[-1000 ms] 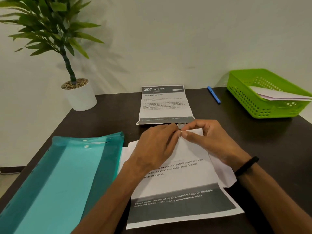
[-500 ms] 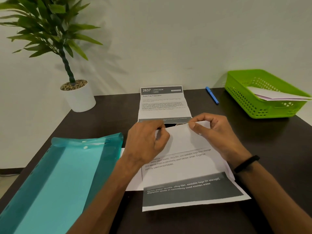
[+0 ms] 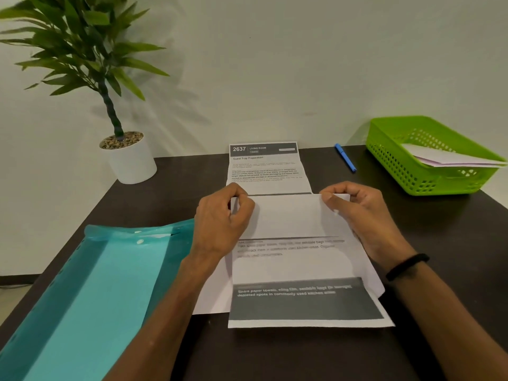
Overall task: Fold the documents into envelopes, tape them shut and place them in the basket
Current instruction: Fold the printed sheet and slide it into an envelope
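While lying flat on the dark surface (image 3: pixel 439 243), printed document (image 3: pixel 291 259) is being pinched at its folded top corners by left hand (image 3: pixel 222 218) and right hand (image 3: pixel 362 213).

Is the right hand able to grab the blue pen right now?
Probably not straight away. The right hand is busy pinching the folded paper. The blue pen lies beyond it on bare table with nothing between, so it looks reachable after letting go.

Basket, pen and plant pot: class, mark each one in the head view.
Basket (image 3: pixel 395 163): head view, on its near green wall.
Pen (image 3: pixel 345 158): head view, on the middle of its blue barrel.
Plant pot (image 3: pixel 132 163): head view, on its white side.
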### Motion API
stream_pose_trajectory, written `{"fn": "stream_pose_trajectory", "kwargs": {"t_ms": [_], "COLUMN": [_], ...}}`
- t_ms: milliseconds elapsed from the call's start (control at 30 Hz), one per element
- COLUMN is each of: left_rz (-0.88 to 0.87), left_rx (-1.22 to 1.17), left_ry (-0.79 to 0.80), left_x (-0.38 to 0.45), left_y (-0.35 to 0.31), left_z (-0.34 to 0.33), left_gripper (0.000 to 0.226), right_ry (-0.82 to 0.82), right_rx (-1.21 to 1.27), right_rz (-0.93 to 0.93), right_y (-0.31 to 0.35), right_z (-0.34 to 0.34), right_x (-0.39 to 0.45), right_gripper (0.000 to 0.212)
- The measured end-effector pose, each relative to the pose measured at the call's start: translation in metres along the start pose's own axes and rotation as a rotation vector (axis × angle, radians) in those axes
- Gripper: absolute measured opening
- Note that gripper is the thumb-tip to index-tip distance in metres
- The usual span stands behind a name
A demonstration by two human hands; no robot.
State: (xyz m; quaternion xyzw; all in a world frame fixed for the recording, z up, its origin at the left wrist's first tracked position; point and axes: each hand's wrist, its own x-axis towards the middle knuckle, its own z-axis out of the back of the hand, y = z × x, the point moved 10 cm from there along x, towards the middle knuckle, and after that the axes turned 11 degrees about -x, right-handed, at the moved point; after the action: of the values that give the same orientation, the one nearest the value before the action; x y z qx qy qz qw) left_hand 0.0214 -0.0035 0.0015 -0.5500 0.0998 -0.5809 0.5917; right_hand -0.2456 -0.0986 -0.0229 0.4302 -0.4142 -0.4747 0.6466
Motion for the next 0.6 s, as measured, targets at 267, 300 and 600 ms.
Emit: {"fn": "stream_pose_trajectory", "kwargs": {"t_ms": [267,300,600], "left_rz": [-0.004,-0.009,0.042], "left_rx": [-0.027,-0.033,-0.163], "left_ry": [-0.064,-0.072,-0.060], "left_x": [0.001,0.001,-0.001], "left_y": [0.000,-0.001,-0.003], "left_z": [0.011,0.012,0.004], "left_gripper": [0.022,0.020,0.017], "right_ry": [-0.071,-0.074,-0.019], "right_rx": [0.053,0.079,0.233], "right_rz": [-0.084,-0.099,-0.131], "right_y": [-0.007,-0.008,-0.007], "right_z": [0.013,0.013,0.010], "right_x": [0.002,0.001,-0.002], "right_gripper": [0.007,0.008,0.021]}}
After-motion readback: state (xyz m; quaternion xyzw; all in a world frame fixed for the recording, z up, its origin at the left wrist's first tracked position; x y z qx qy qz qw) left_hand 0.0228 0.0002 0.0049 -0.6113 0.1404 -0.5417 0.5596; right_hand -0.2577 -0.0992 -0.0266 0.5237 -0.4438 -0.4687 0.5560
